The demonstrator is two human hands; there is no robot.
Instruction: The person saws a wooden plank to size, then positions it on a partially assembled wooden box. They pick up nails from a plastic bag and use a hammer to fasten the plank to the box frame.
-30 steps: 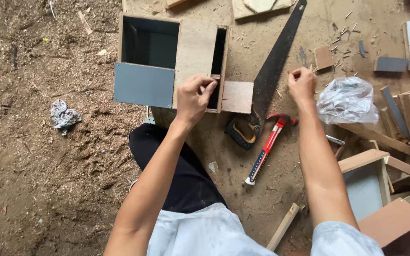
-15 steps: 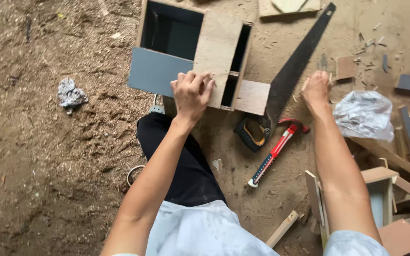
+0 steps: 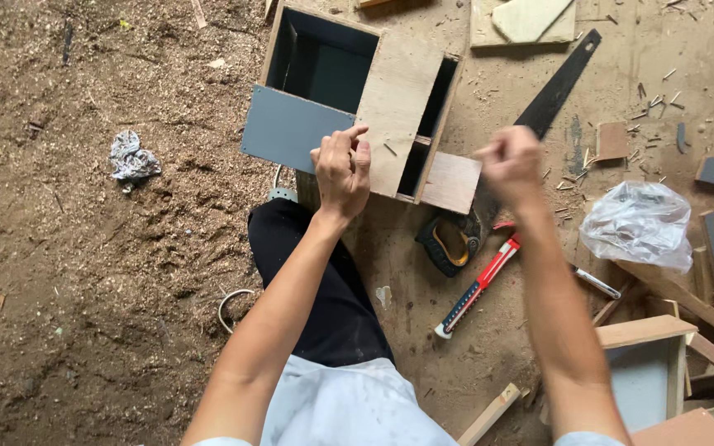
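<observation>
A wooden box (image 3: 398, 91) with a grey side panel (image 3: 291, 132) and a dark open compartment lies on the sawdust-covered floor in front of me. My left hand (image 3: 342, 169) rests on the near edge of its top panel, fingers curled and fingertips pinched together. A small nail (image 3: 390, 149) lies on the panel just right of it. My right hand (image 3: 510, 165) hovers as a blurred fist just right of the box, above a handsaw (image 3: 551, 95). What the fist holds cannot be made out.
A red utility knife (image 3: 477, 285) lies by the saw's handle (image 3: 452, 239). A crumpled plastic bag (image 3: 638, 223), wood offcuts and a small open box (image 3: 646, 372) sit at the right. A grey rag (image 3: 132, 157) lies left on the sawdust. My knee (image 3: 316, 272) is below the box.
My right hand has come back from beside the plastic bag toward the box, now closed in a fist. My left hand slid left along the panel's edge. The view has dropped lower.
</observation>
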